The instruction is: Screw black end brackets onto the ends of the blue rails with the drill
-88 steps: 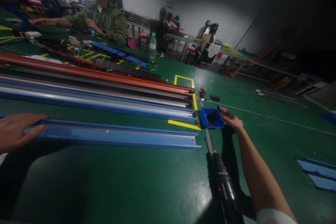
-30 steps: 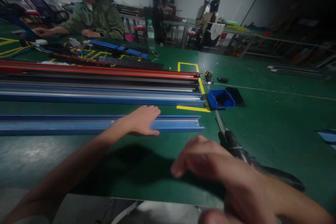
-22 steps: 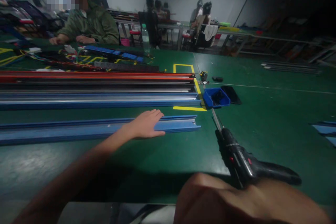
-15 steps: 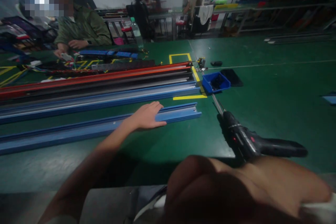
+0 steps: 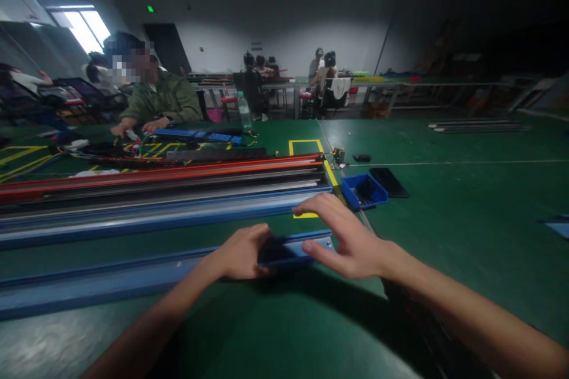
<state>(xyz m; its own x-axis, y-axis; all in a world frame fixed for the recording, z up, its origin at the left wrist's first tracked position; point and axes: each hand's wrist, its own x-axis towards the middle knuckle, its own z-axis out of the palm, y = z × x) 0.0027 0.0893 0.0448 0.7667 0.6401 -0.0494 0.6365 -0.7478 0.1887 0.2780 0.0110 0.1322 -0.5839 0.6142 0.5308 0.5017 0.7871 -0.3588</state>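
A long blue channel-shaped metal rail [image 5: 111, 283] lies on the green table, its open side up. My left hand [image 5: 244, 253] grips it across its width near the right end, thumb on the near side and fingers over the far edge. Over the rail's right end hovers my right hand [image 5: 353, 240], thumb and fingers spread apart with nothing between them. A small screw or hole shows at that end. The power drill, in shadow under my right forearm, is mostly hidden.
Behind the rail lie more blue rails [image 5: 178, 218], dark ones and a red one [image 5: 133, 179]. A blue bin [image 5: 364, 190] of small dark parts sits at their right end, beside a black phone-like slab [image 5: 389, 182]. Across the table a person in a green jacket [image 5: 173, 98] handles wires.
My right hand has come forward from low in the view, by the drill, to the rail's right end. My left hand stays on the rail. The view has tilted up.
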